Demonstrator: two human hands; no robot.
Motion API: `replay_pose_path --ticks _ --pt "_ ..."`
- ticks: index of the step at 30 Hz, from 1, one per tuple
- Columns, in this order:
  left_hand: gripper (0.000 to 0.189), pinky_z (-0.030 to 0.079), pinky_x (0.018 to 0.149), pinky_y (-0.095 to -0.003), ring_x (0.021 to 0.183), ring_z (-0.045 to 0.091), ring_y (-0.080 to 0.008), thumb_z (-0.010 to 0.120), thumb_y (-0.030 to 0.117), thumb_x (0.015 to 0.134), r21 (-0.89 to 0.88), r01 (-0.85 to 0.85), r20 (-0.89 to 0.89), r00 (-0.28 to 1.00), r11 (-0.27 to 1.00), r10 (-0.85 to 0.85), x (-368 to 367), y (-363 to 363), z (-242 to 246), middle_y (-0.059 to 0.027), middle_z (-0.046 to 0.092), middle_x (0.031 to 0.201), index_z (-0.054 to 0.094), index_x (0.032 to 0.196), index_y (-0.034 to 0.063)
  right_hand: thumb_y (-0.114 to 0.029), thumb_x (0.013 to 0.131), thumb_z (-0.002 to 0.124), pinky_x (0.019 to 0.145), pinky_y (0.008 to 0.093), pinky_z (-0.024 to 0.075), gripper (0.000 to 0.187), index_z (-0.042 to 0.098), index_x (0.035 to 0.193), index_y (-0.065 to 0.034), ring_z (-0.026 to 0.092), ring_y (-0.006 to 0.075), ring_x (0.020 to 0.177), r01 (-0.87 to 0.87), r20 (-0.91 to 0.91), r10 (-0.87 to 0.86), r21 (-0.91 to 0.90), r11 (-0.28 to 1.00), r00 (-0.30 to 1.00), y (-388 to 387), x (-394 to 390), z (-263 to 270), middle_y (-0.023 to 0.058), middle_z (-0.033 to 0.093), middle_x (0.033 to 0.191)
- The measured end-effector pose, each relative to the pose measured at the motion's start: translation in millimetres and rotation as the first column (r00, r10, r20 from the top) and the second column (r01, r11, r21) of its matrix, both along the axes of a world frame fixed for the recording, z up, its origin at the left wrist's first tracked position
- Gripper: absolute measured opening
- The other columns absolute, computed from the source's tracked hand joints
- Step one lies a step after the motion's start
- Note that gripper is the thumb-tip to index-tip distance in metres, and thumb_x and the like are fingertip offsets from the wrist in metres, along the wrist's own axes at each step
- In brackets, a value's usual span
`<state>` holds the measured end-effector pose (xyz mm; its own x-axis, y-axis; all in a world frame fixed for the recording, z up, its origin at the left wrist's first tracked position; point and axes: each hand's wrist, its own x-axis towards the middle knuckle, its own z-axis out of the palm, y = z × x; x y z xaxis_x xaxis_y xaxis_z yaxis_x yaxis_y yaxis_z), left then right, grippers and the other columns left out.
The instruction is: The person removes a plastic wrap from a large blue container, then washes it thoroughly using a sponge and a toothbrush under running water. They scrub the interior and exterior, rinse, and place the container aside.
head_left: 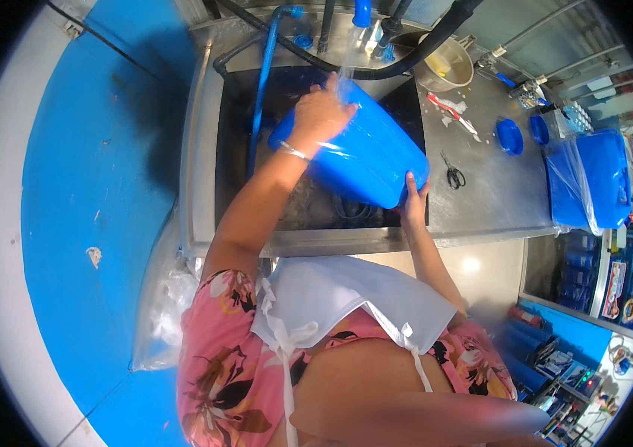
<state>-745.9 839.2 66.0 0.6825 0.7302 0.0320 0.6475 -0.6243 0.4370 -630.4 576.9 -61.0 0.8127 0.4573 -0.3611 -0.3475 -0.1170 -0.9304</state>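
A blue plastic container (pixel 372 151) lies tilted over the sink (pixel 229 167), its surface wet and shiny. Water runs from a blue faucet spout (pixel 362 14) onto its far end. Across that end my left hand (pixel 322 114), with a bracelet at the wrist, grips the container; motion blurs the fingers. My right hand (pixel 415 198) holds the near right corner, thumb on the upper face and the other fingers partly hidden beneath. Black-handled scissors (pixel 453 174) rest on the steel counter (pixel 489 201) right of the sink.
A blue pipe (pixel 263 84) and a black hose (pixel 294 50) cross the sink. To the right are a beige basin (pixel 444 64), a red-and-white item (pixel 453 114), blue lids (pixel 510 137) and a larger blue jerrycan (pixel 590 179) with clear plastic film. A blue wall (pixel 87 195) stands left.
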Motion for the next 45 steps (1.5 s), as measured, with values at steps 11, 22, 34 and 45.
replay_pose_path --ticks 11,22,34,45 --pt "0.103 0.048 0.098 -0.0448 0.115 0.059 -0.0439 0.074 0.051 0.075 -0.161 -0.553 0.176 0.799 0.818 0.575 -132 -18 -36 -0.0329 0.056 0.127 0.030 0.145 -0.0095 -0.068 0.085 0.059 0.097 0.0416 0.0484 0.093 0.032 0.147 -0.0040 0.050 0.0277 0.124 -0.535 -0.164 0.531 0.023 0.845 0.831 121 49 55 0.0193 0.043 0.142" --pt "0.095 0.046 0.100 -0.0444 0.116 0.059 -0.0431 0.074 0.044 0.077 -0.207 -0.664 0.177 0.697 0.719 0.695 -208 -35 -37 -0.0332 0.058 0.124 0.034 0.143 -0.0101 -0.076 0.078 0.059 0.092 0.0602 0.0432 0.104 0.019 0.152 -0.0165 0.051 0.0342 0.122 -0.755 -0.340 0.719 0.035 0.654 0.607 144 -1 53 0.0190 0.041 0.145" --pt "0.083 0.043 0.103 -0.0426 0.124 0.053 -0.0404 0.073 0.039 0.080 -0.149 -0.196 0.256 0.939 0.969 0.229 -62 -9 -13 -0.0290 0.054 0.133 0.039 0.143 -0.0040 -0.064 0.089 0.056 0.094 0.0491 0.0516 0.084 0.033 0.146 -0.0074 0.055 0.0312 0.122 -0.212 -0.389 0.331 0.317 0.924 0.860 20 27 20 0.0154 0.049 0.140" --pt "0.040 0.041 0.088 -0.0566 0.099 0.060 -0.0405 0.057 0.021 0.083 0.709 -0.167 0.581 0.688 0.685 -0.434 48 5 200 -0.0212 0.065 0.109 0.060 0.115 -0.0023 -0.062 0.085 0.061 0.071 0.0414 0.0583 0.074 0.044 0.137 -0.0133 0.067 0.0283 0.100 0.087 -0.333 0.025 0.316 0.945 0.942 63 5 -8 0.0116 0.060 0.125"
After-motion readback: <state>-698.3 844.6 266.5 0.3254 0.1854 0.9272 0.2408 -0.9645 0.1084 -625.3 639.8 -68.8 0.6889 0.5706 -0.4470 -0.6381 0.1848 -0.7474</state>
